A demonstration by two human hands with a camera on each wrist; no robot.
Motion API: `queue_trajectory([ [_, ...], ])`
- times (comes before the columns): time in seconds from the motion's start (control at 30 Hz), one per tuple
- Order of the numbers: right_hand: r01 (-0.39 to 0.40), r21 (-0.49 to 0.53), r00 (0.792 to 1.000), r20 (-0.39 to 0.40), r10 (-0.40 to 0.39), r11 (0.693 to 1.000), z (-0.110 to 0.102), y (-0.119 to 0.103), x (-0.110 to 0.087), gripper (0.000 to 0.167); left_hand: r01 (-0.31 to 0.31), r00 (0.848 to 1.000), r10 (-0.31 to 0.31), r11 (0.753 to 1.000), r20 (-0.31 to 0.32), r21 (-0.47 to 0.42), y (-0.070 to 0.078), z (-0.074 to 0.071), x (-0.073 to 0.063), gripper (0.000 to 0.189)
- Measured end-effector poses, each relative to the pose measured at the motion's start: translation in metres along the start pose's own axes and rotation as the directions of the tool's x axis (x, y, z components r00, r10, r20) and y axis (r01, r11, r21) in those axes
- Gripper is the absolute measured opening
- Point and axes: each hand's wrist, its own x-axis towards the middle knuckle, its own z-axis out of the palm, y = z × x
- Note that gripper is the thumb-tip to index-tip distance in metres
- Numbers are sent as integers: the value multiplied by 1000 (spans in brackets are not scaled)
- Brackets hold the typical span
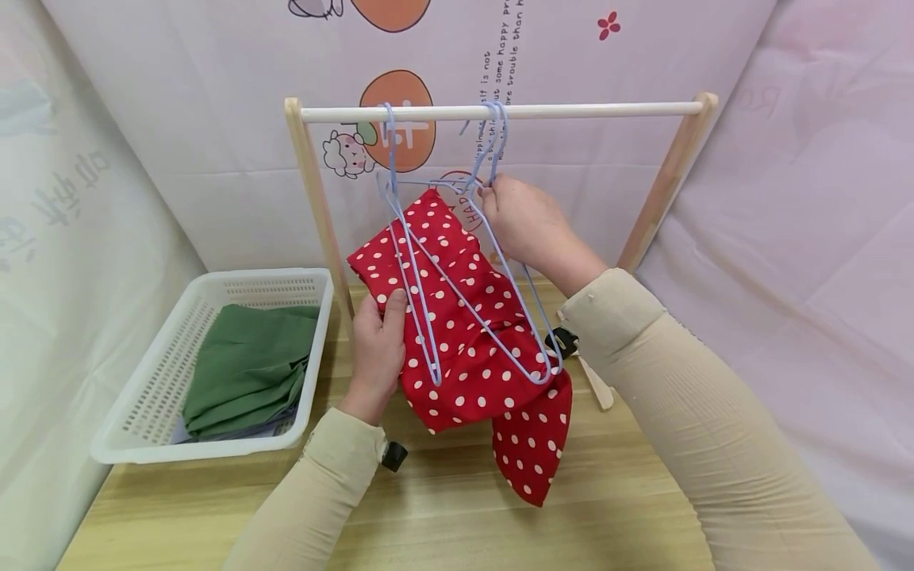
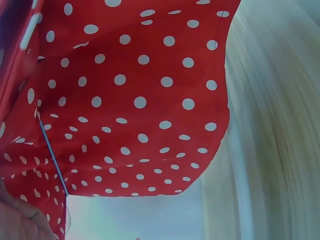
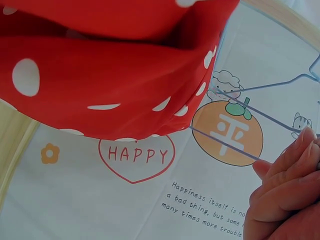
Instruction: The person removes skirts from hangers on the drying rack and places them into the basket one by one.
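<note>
A red cloth with white polka dots (image 1: 457, 317) hangs partly through light-blue wire hangers (image 1: 510, 266), its lower end drooping to the right. My left hand (image 1: 378, 341) grips the cloth's left edge, thumb on the front, fingers behind it. Up near the hanger necks, my right hand (image 1: 524, 218) pinches a hanger's wire with curled fingers. In the right wrist view, that hand (image 3: 290, 195) is at the right, with hanger wires running from it to the cloth. In the left wrist view the dotted cloth (image 2: 140, 100) fills most of the picture.
The hangers hook over a white rod (image 1: 571, 111) on a wooden-sided rack (image 1: 314, 182). At the left, a white plastic basket (image 1: 214, 454) contains folded green cloth (image 1: 250, 369). The wooden table (image 1: 443, 507) lies below; a printed curtain (image 1: 571, 47) stands behind.
</note>
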Motion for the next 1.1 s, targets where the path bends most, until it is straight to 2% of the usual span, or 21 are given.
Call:
queue_trajectory([
  [0.23,-6,-8,1000,3,6,1000,0,0,0,45,-41,999,41,998,13,44,5,0,-5,47],
  [0.47,-7,-25,1000,2,7,1000,0,0,2,46,-113,994,113,986,13,119,7,2,-10,44],
  [0.8,0,-12,1000,10,0,1000,1,2,2,46,-227,974,226,956,30,187,10,3,-13,40],
  [1.1,4,-2,1000,18,-4,1000,1,1,2,45,-265,964,264,929,39,258,12,5,-18,42],
])
